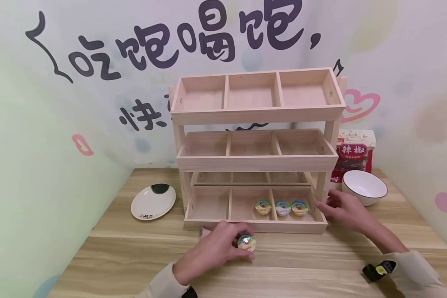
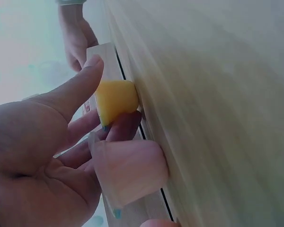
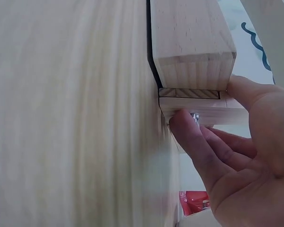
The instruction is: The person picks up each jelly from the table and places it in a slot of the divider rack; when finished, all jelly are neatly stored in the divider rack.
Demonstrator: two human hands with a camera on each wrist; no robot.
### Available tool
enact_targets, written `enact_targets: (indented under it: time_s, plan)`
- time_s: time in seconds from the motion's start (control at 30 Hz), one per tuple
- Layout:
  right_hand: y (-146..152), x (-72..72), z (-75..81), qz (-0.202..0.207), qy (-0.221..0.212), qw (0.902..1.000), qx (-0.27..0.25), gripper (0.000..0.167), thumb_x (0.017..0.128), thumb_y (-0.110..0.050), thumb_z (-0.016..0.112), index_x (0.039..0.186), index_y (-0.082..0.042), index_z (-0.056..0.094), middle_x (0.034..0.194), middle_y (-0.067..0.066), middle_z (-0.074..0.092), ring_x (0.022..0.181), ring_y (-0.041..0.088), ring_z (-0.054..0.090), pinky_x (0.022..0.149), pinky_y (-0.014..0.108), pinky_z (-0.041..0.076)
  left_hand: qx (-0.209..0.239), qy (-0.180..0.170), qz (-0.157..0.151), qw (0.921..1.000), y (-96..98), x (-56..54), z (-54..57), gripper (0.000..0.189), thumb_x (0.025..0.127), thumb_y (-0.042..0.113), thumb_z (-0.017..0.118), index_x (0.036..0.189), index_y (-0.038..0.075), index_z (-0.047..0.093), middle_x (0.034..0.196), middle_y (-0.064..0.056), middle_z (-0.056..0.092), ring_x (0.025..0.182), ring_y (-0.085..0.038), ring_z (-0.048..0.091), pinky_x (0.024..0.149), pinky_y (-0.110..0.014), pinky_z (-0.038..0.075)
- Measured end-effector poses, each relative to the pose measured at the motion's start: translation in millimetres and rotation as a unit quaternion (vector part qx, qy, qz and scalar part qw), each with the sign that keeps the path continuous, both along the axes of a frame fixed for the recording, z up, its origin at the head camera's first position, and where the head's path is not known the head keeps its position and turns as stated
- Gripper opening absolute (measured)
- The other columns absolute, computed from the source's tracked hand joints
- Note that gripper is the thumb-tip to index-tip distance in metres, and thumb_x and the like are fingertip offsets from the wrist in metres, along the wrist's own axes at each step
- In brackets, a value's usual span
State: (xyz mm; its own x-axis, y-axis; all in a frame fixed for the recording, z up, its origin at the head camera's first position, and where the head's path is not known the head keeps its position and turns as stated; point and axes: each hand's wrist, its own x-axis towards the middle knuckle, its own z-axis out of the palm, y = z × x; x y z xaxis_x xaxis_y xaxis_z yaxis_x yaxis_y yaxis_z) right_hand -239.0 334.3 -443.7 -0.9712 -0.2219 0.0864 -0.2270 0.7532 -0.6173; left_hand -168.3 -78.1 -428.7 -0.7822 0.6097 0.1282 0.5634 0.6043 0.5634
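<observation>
My left hand (image 1: 223,244) is at the front of a wooden three-tier shelf (image 1: 255,227), its thumb and fingers around a yellow jelly cup (image 2: 117,100) standing on the table. A pink jelly cup (image 2: 130,175) stands beside that hand's fingers; the head view mostly hides it behind the hand. With thumb and fingers, my right hand (image 1: 348,211) grips the right end of the shelf's bottom tier. That tier holds one jelly cup (image 1: 263,207) in its middle compartment and two, a pale one (image 1: 282,208) and an orange one (image 1: 299,208), in the right compartment.
A white plate (image 1: 149,207) with a dark patch lies left of the shelf. To the right stand a white bowl (image 1: 364,185) and a red bag (image 1: 352,153) behind it. Walls with lettering close in the wooden table (image 1: 283,281) behind and at both sides.
</observation>
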Motion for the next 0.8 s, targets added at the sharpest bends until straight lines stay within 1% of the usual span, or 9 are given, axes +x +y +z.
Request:
enact_targets:
  time_s: [0.1,0.2,0.27,0.37,0.47,0.5,0.57,0.7,0.8]
  plan:
    - [0,-1.6,0.2,-0.001,-0.009,1.0,-0.003,0.048,0.104,-0.042,0.073,0.128,-0.001,0.069,0.104,0.007,0.078,0.092,0.02,0.069,0.068,0.024,0.059,0.0,0.004,-0.002,1.0,-0.7,0.2,1.6,0.043,0.085,0.036,0.093,0.119,0.016,0.077,0.111,0.008,0.081,0.096,0.003,0.067,0.086,-0.016,0.054]
    - [0,-2.8,0.3,0.001,-0.014,0.9999,-0.006,0.048,0.104,-0.044,0.073,0.126,-0.002,0.071,0.103,0.006,0.078,0.089,0.018,0.067,0.068,0.025,0.059,0.005,0.005,0.002,1.0,-1.3,1.1,5.0,0.041,0.088,0.034,0.092,0.12,0.015,0.077,0.107,0.008,0.08,0.092,0.003,0.066,0.083,-0.016,0.054]
    - [0,-3.1,0.5,-0.001,-0.015,0.9999,-0.007,0.048,0.104,-0.045,0.073,0.126,-0.002,0.071,0.102,0.006,0.078,0.087,0.017,0.067,0.067,0.025,0.058,0.014,0.006,0.004,0.9999,-1.3,1.0,10.0,0.039,0.089,0.032,0.091,0.121,0.013,0.077,0.105,0.007,0.079,0.09,0.003,0.065,0.081,-0.016,0.055]
    - [0,-2.9,0.8,0.0,-0.017,0.9998,-0.01,0.049,0.104,-0.044,0.072,0.127,-0.001,0.07,0.104,0.008,0.079,0.087,0.017,0.068,0.067,0.026,0.059,0.033,0.021,0.004,0.9992,-0.2,-1.9,22.1,0.036,0.092,0.03,0.089,0.119,0.011,0.076,0.101,0.004,0.078,0.086,0.001,0.065,0.077,-0.018,0.057]
    - [0,-1.7,1.2,-0.005,-0.026,0.9995,-0.016,0.051,0.104,-0.045,0.072,0.129,-0.001,0.07,0.107,0.009,0.08,0.086,0.015,0.07,0.068,0.025,0.059,0.059,0.049,0.003,0.9971,1.3,-7.6,36.8,0.036,0.093,0.026,0.088,0.121,0.008,0.074,0.101,-0.001,0.079,0.087,-0.005,0.07,0.077,-0.021,0.061]
    - [0,-1.4,1.1,-0.004,-0.028,0.9995,-0.017,0.051,0.105,-0.044,0.072,0.129,0.0,0.069,0.108,0.01,0.08,0.086,0.016,0.07,0.068,0.025,0.059,0.065,0.06,0.004,0.996,1.7,-9.8,41.0,0.036,0.093,0.025,0.088,0.121,0.007,0.074,0.102,-0.003,0.08,0.088,-0.008,0.072,0.077,-0.024,0.062]
    - [0,-0.9,0.9,-0.004,-0.028,0.9995,-0.017,0.05,0.105,-0.044,0.072,0.129,0.0,0.07,0.108,0.01,0.08,0.086,0.016,0.07,0.067,0.025,0.059,0.076,0.072,0.009,0.9945,2.6,-14.5,48.0,0.036,0.094,0.022,0.087,0.123,0.006,0.074,0.104,-0.005,0.081,0.09,-0.012,0.074,0.078,-0.029,0.065]
    - [-1,-0.1,0.5,-0.005,-0.022,0.9997,-0.008,0.05,0.105,-0.044,0.072,0.129,-0.001,0.071,0.106,0.008,0.079,0.087,0.016,0.066,0.066,0.025,0.057,0.067,0.086,0.021,0.9939,4.7,-26.0,53.7,0.037,0.095,0.023,0.086,0.126,0.008,0.074,0.11,-0.005,0.081,0.094,-0.013,0.075,0.082,-0.032,0.064]
    - [-1,0.3,0.3,-0.007,-0.019,0.9998,-0.004,0.051,0.105,-0.044,0.072,0.13,0.0,0.071,0.107,0.008,0.08,0.087,0.017,0.066,0.066,0.025,0.056,0.049,0.079,0.021,0.9955,6.7,-37.6,54.3,0.037,0.095,0.023,0.086,0.127,0.007,0.074,0.112,-0.005,0.081,0.095,-0.012,0.073,0.083,-0.029,0.062]
